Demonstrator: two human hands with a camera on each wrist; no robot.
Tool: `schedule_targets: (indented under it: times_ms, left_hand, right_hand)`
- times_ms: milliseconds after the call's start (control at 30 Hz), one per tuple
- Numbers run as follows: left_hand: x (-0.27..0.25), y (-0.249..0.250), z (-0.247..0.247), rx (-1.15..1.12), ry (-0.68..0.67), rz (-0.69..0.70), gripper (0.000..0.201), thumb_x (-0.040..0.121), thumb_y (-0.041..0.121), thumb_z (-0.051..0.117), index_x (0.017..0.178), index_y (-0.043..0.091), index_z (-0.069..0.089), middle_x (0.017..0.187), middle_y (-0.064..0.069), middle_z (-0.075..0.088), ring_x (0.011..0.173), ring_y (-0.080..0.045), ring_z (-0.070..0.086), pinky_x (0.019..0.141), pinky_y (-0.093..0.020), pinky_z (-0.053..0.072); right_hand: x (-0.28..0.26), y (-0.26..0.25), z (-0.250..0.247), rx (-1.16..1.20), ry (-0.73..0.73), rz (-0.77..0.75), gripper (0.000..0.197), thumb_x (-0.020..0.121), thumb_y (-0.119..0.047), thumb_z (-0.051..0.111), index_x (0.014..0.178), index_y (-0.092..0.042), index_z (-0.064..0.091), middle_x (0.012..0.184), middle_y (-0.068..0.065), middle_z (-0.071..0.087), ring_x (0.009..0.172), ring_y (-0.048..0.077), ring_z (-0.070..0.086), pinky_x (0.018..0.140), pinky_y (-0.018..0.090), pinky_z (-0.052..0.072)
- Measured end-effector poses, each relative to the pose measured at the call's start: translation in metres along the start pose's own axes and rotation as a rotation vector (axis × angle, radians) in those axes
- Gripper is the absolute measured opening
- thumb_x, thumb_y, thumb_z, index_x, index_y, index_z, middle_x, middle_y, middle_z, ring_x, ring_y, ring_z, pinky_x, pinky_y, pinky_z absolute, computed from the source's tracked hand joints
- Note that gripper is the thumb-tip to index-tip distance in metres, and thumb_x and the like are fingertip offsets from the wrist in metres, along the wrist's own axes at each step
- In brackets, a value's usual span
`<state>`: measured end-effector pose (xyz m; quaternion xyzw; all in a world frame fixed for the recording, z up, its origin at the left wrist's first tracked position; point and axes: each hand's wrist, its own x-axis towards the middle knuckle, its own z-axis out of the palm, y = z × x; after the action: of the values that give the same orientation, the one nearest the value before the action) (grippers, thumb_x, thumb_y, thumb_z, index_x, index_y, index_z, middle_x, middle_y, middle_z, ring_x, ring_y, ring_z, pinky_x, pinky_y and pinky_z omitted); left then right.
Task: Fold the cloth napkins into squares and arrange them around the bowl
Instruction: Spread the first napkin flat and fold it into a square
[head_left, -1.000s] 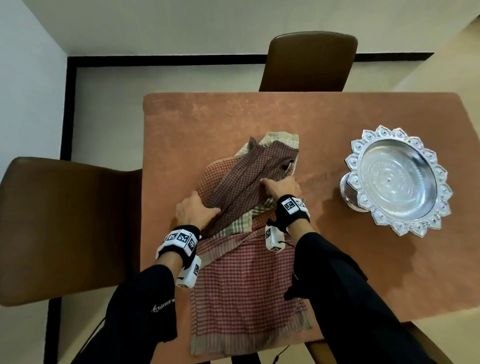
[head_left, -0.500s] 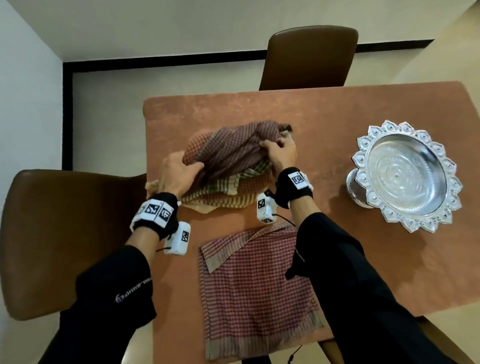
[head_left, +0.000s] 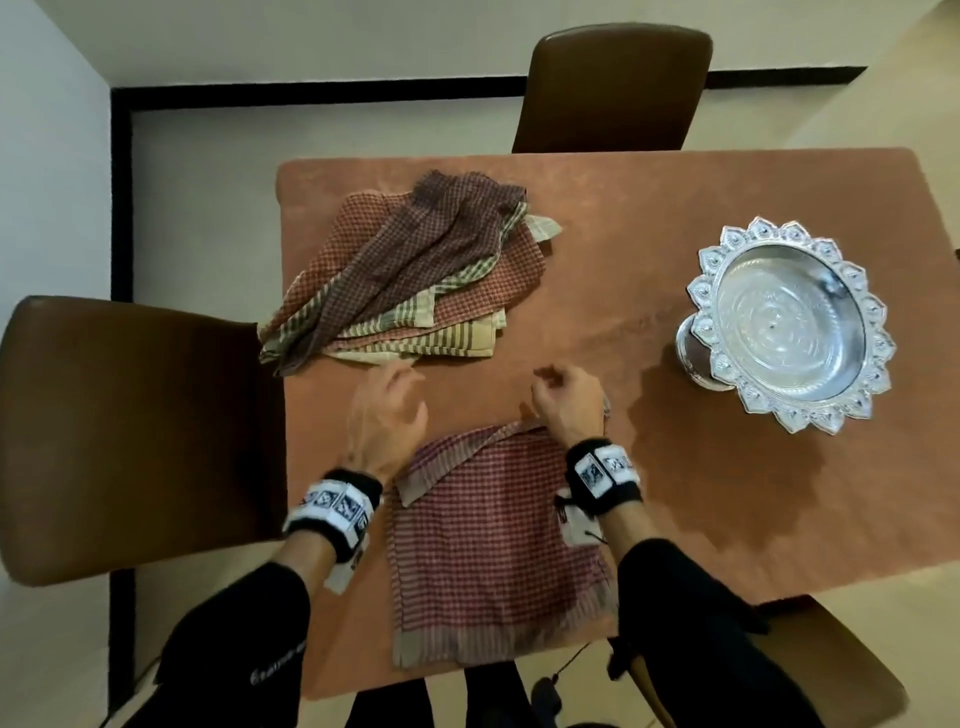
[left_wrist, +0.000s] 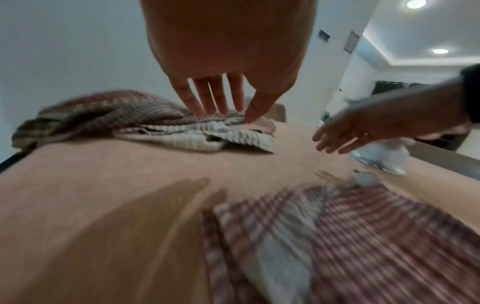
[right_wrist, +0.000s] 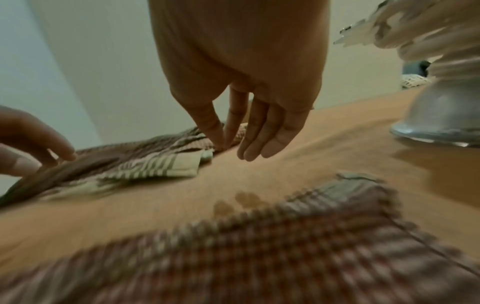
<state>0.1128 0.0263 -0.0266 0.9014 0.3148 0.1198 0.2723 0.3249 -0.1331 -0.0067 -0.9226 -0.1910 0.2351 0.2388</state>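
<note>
Head view shows left hand (head_left: 387, 415) and right hand (head_left: 566, 402) loose-fingered, holding nothing, above the limp red checked napkin (head_left: 493, 545); best pinched by its corners

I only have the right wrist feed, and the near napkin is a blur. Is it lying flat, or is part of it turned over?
Observer: In the head view the red checked napkin lies spread out, with its far left corner flapped back over itself.
Operator: Is anything in the bowl or set beside it?
Observer: The silver bowl is empty, and only bare table shows around it.
Operator: Is the left hand holding anything?
Observer: No. The left wrist view shows the left hand empty with its fingers straight. The head view puts it short of the pile of napkins.
</note>
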Motion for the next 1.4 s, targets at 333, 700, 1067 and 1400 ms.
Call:
schedule_targets:
  times_ms: [333,700,1067,1400]
  left_hand:
    - [-0.092,0.0,0.036,0.101,-0.279,0.002,0.034,0.076,0.029,0.081,0.102,0.011,0.069,0.112,-0.007,0.062,0.104,-0.029,0.058,0.082,-0.044,0.055]
    - [-0.098,0.025,0.013,-0.022,-0.01,-0.139,0.022,0.082,0.029,0.056,0.091,0.013,0.069,0.088,-0.001,0.07,0.075,-0.021,0.062,0.065,-0.03,0.049]
    - [-0.142,0.073,-0.056,-0.254,0.252,-0.227,0.008,0.092,0.012,0.071,0.092,0.02,0.071,0.08,0.008,0.069,0.07,-0.009,0.064,0.063,-0.034,0.056]
    - [-0.215,0.129,-0.133,-0.42,0.263,-0.456,0.01,0.102,0.017,0.061,0.105,0.021,0.07,0.095,0.009,0.072,0.09,0.002,0.067,0.076,-0.002,0.048]
  right_hand:
    - [-0.018,0.088,-0.013,-0.313,0.071,-0.254,0.024,0.091,-0.012,0.066,0.114,-0.013,0.072,0.111,0.014,0.072,0.091,0.038,0.067,0.074,0.04,0.054]
    - [0.011,0.092,-0.035,-0.563,-0.094,-0.451,0.014,0.079,-0.02,0.074,0.088,-0.012,0.068,0.097,0.01,0.064,0.095,0.035,0.059,0.076,0.041,0.048]
    - [-0.056,0.095,-0.087,0.371,-0.208,-0.401,0.024,0.08,-0.007,0.077,0.074,-0.007,0.053,0.068,0.007,0.056,0.062,0.013,0.049,0.059,0.032,0.044]
    - [-0.162,0.103,-0.175,0.688,-0.444,-0.278,0.02,0.075,-0.002,0.088,0.082,0.0,0.07,0.07,0.014,0.062,0.065,0.023,0.06,0.06,0.026,0.053]
